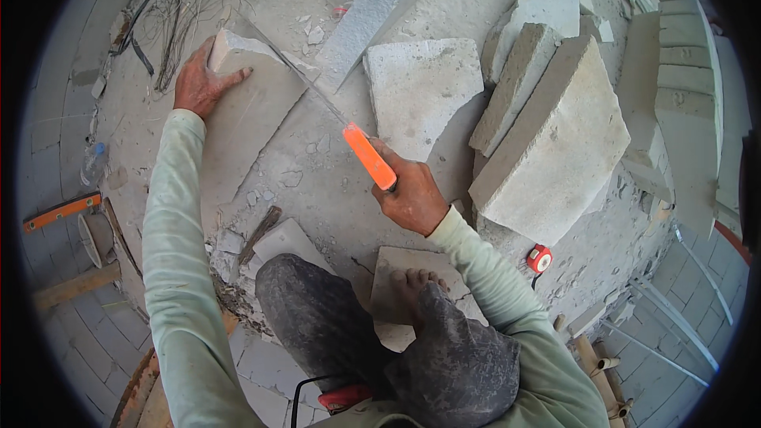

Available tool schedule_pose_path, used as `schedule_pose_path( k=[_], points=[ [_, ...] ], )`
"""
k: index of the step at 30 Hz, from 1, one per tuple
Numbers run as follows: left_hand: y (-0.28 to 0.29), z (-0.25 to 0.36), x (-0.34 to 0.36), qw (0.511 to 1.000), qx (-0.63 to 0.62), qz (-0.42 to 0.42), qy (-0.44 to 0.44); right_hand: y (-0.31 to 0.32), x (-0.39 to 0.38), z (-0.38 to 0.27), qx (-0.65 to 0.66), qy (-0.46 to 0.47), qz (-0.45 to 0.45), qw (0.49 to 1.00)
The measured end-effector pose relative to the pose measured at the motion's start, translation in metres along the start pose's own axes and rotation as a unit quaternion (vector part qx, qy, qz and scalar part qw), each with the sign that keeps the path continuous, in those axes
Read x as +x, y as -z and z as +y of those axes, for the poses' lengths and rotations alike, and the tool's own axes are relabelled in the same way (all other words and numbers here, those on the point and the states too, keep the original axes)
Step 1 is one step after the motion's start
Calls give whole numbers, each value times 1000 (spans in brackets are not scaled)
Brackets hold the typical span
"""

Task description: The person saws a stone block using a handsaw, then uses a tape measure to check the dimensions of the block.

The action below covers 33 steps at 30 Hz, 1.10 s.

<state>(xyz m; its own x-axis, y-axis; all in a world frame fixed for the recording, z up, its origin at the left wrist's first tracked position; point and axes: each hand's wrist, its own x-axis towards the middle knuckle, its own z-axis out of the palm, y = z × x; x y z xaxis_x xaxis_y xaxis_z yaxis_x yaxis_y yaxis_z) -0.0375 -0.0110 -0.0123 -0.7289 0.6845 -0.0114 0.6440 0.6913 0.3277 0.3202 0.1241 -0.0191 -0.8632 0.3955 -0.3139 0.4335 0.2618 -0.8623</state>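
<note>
Handsaw (369, 156) in right hand (414, 195), left hand (201, 84) gripping pale block (250, 115)

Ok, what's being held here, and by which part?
Right hand holds a saw by its orange handle; left hand rests on a block, grip unclear.

Your left arm (186, 254) reaches up from the lower edge, long and almost straight in its pale green sleeve, and ends in your left hand (204, 85), its back turned up and the thumb stretched out to the right, well away from the partly hidden fingers. Your right arm (495, 277) slants in from the lower right toward the middle, the sleeve stopping at the wrist, and your right hand (414, 198) is curled tightly into a grip. Below, your knees are bent, one bare foot (409, 292) showing its toes.
</note>
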Motion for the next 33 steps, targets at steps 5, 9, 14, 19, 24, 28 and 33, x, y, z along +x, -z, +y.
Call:
schedule_pose_path(
  k=[5, 9, 14, 19, 24, 28, 33],
  points=[
    [11, -12, 15, 998, -42, -45, 25, 26, -91, 14, 35, -40, -12, 999],
    [16, -4, 25, 989, -103, -101, 37, 24, -57, 5, 24, -36, -9, 999],
    [4, -19, 24, 995, -63, -69, 23, 0, -24, 5, 27, -80, -35, 996],
    [12, -19, 40, 989, -99, -107, 32, 20, -101, 4, 54, 0, 11, 999],
    [6, -24, 35, 991, -71, -106, 28, -2, -13, 0, 6, -81, -46, 996],
    [4, -22, 44, 990, -82, -112, 34, 14, -95, 16, 31, -59, -11, 998],
    [11, -21, 44, 994, -45, -102, 11, 19, -44, 7, 30, -53, -19, 998]
  ],
)
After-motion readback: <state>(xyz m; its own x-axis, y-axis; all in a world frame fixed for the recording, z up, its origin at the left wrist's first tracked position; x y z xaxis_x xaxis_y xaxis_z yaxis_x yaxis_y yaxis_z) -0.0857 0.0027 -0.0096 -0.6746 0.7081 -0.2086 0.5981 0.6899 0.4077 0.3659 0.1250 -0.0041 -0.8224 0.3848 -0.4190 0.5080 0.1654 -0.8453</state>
